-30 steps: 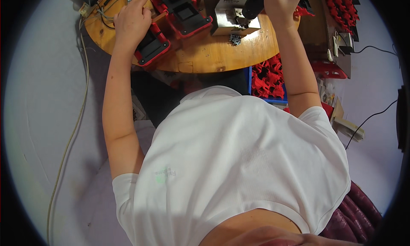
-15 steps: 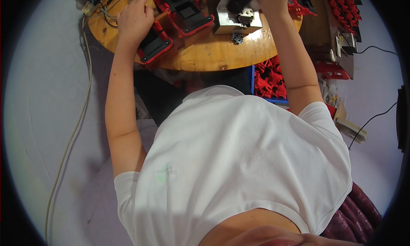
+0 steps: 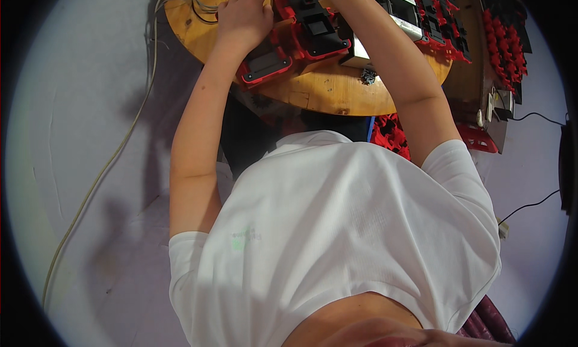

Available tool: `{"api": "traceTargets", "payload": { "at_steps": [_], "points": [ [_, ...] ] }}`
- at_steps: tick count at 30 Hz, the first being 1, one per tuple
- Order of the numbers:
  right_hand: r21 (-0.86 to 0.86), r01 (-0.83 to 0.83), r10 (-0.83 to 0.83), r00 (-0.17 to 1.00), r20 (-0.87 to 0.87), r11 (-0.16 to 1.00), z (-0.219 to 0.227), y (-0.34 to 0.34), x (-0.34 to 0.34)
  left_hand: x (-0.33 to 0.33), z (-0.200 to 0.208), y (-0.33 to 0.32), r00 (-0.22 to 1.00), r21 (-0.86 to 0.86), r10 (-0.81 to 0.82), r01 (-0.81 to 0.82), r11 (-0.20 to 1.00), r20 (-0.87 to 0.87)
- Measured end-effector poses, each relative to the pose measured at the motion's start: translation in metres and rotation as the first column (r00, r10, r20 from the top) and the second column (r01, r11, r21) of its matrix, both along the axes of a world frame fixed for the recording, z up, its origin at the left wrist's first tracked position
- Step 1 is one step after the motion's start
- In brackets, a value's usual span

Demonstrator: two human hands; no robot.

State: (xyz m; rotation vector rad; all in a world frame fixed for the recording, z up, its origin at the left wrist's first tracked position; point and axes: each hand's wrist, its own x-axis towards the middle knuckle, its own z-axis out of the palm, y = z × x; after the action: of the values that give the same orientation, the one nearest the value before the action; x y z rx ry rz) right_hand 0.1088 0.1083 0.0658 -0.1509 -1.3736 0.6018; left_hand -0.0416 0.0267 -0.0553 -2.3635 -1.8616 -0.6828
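Observation:
My left hand [image 3: 244,20] lies at the left side of the red-and-black plastic housings, its thumb and forefinger apart. Close below it, one flat housing [image 3: 266,65] rests on the round wooden table's near left part. A larger housing [image 3: 316,29], with a square recess in its black top, stands to its right. My right forearm [image 3: 391,43] stretches up and left across the table toward the far end of that larger housing. The right hand itself is cut off by the top edge. A silver metal box [image 3: 359,56] is partly hidden under this forearm.
A small pile of screws [image 3: 368,76] sits near the table's front edge [image 3: 325,100]. Further right are a white-and-silver frame [image 3: 400,9] and several red-and-black housings [image 3: 435,25]. Grey cables [image 3: 201,3] lie at the far left. Red parts [image 3: 390,133] fill a container below the table.
The view has shifted, so the table appears further right. My right arm has swung left from the metal box toward the larger housing. The black tool near my right hand is out of sight.

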Motion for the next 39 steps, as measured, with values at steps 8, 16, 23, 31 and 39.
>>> {"api": "traceTargets", "payload": {
  "at_steps": [8,16,23,31,39],
  "points": [
    [-0.120,-0.012,0.023,0.996,0.089,0.993,0.004,-0.011,-0.010,0.003,0.001,-0.005,1.000,0.017,0.011,-0.011,1.000,-0.001],
    [0.032,0.087,-0.091,0.981,0.170,0.996,-0.005,0.001,-0.014,0.002,0.001,-0.001,1.000,0.020,0.006,-0.006,1.000,0.005],
    [-0.305,0.054,0.007,0.981,0.196,0.951,0.010,-0.074,0.081,-0.010,-0.005,0.001,0.996,0.118,-0.061,0.052,0.992,0.068],
    [-0.050,0.273,-0.250,0.928,0.276,0.961,-0.011,-0.101,0.187,0.005,0.016,-0.003,0.998,0.016,-0.054,0.054,0.998,0.028],
    [-0.193,0.327,-0.296,0.939,0.173,0.925,-0.039,-0.120,0.183,-0.003,0.011,-0.001,0.980,0.011,-0.055,0.054,0.999,0.194]
  ]
}}
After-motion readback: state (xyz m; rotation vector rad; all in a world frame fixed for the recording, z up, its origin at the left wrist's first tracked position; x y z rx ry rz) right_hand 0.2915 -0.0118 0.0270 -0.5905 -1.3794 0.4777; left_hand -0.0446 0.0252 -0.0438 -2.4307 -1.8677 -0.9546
